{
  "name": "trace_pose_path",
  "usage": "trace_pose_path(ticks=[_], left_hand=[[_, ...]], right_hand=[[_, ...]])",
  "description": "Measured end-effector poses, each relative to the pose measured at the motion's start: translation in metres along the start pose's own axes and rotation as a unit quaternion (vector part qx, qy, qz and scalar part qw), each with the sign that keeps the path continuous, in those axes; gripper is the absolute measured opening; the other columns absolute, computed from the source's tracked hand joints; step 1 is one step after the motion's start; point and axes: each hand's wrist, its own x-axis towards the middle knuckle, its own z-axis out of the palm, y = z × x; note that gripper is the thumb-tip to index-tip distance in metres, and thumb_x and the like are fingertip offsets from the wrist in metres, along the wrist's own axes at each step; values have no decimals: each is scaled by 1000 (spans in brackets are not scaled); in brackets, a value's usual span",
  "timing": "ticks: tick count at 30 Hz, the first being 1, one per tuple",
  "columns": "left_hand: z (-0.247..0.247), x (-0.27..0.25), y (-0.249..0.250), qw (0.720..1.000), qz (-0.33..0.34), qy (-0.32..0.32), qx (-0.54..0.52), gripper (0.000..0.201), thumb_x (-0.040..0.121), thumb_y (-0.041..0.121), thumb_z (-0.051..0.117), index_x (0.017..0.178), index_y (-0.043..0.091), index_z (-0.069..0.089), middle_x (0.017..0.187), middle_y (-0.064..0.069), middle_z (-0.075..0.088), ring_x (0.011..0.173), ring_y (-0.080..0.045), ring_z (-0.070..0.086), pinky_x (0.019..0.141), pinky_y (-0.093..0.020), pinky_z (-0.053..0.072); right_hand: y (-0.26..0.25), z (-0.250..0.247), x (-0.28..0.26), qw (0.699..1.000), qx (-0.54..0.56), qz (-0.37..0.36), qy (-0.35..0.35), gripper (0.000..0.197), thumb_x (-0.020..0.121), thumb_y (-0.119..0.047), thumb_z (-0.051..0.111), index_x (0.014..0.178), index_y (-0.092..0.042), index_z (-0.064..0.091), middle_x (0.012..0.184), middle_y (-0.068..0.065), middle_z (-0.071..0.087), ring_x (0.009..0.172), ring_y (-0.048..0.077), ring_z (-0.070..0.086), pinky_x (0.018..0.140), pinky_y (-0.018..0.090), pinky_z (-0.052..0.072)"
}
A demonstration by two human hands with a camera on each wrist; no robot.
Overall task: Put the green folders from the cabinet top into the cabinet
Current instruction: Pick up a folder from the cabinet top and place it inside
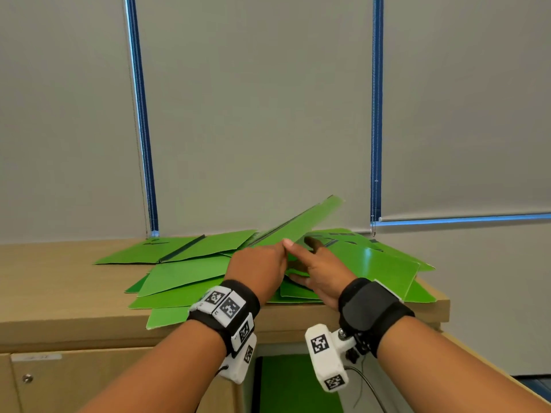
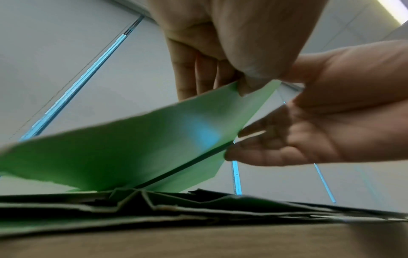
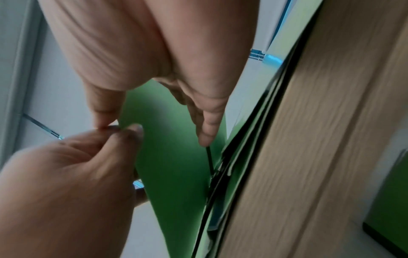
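Several green folders [image 1: 190, 272] lie fanned out over the wooden cabinet top [image 1: 59, 293]. One green folder [image 1: 298, 225] is lifted off the pile and tilts up towards the wall. My left hand [image 1: 281, 248] pinches its near edge between thumb and fingers, as the left wrist view shows at the folder's corner [image 2: 249, 87]. My right hand [image 1: 304, 251] holds the same folder [image 3: 172, 157], thumb at the edge and fingers [image 3: 206, 136] down at its dark spine. Both hands meet over the middle of the pile.
Below the top, the cabinet stands open with green folders [image 1: 298, 383] inside. A closed door [image 1: 89, 383] is at the left and an open door edge [image 1: 492, 368] at the right. Grey blinds with blue strips [image 1: 143, 144] hang right behind the cabinet.
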Motion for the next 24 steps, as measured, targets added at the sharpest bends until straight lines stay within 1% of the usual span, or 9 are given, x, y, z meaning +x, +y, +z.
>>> trace_pose_path(ticks=[2, 5, 7, 10, 17, 19, 21, 22, 24], left_hand=[[-4, -8, 5, 999, 11, 13, -31, 27, 100, 37, 31, 111, 26, 53, 102, 1, 67, 88, -27, 64, 62, -33, 39], [-3, -16, 0, 989, 29, 32, -144, 37, 96, 40, 36, 128, 31, 51, 120, 8, 63, 104, -19, 60, 79, -33, 49], [-3, -16, -10, 972, 27, 46, -229, 44, 93, 37, 35, 133, 28, 52, 128, 6, 58, 116, -14, 53, 96, -31, 44], [-8, -8, -34, 950, -16, 138, -280, 54, 89, 38, 35, 137, 20, 49, 137, -3, 48, 127, -15, 42, 109, -29, 32], [-37, 15, -83, 877, -219, 238, -356, 69, 87, 36, 38, 150, 12, 24, 159, -9, 14, 147, -18, 11, 118, -31, 6], [-46, 14, -87, 837, -241, 241, -429, 62, 91, 34, 39, 149, 14, 28, 155, -4, 30, 141, -12, 26, 116, -28, 16], [-52, 8, -84, 799, -227, 261, -493, 42, 91, 31, 40, 129, 17, 52, 116, 1, 62, 105, -8, 54, 90, -28, 40], [-55, 4, -80, 795, -219, 272, -496, 34, 89, 32, 39, 113, 17, 58, 91, 4, 62, 82, -6, 54, 73, -29, 40], [-58, -2, -75, 790, -212, 295, -495, 25, 87, 32, 39, 96, 16, 56, 68, 7, 50, 60, -6, 43, 59, -30, 35]], right_hand=[[-7, 8, 1, 999, 16, -29, 14, 49, 83, -25, 73, 123, -10, 48, 107, 9, 66, 102, 21, 64, 86, 37, 56], [-18, 17, -2, 995, 53, -50, 65, 6, 88, 0, 57, 94, 1, 57, 76, 12, 58, 75, 21, 58, 62, 31, 53], [-26, 15, -5, 993, 68, -62, 78, 12, 87, 8, 50, 83, 2, 60, 73, 16, 60, 70, 25, 58, 62, 35, 52], [-40, 6, -12, 990, 67, -99, 76, 18, 85, 12, 51, 91, -1, 61, 89, 19, 65, 82, 32, 63, 82, 50, 52], [-58, -14, -16, 981, 90, -153, 78, 57, 63, 7, 66, 116, 9, 48, 98, 20, 56, 95, 33, 58, 97, 61, 43], [-62, -15, -18, 981, 83, -159, 70, 71, 57, 3, 69, 123, 10, 43, 100, 20, 56, 100, 36, 58, 101, 67, 39], [-67, -15, -23, 980, 64, -179, 60, 66, 59, 4, 70, 121, 8, 47, 103, 22, 60, 103, 39, 60, 98, 66, 43], [-70, -15, -25, 978, 54, -195, 60, 57, 64, 8, 67, 119, 5, 51, 105, 21, 63, 104, 39, 62, 95, 60, 48], [-76, -14, -28, 970, 42, -231, 69, 52, 72, 13, 61, 121, -4, 54, 112, 18, 67, 103, 34, 65, 87, 49, 54]])
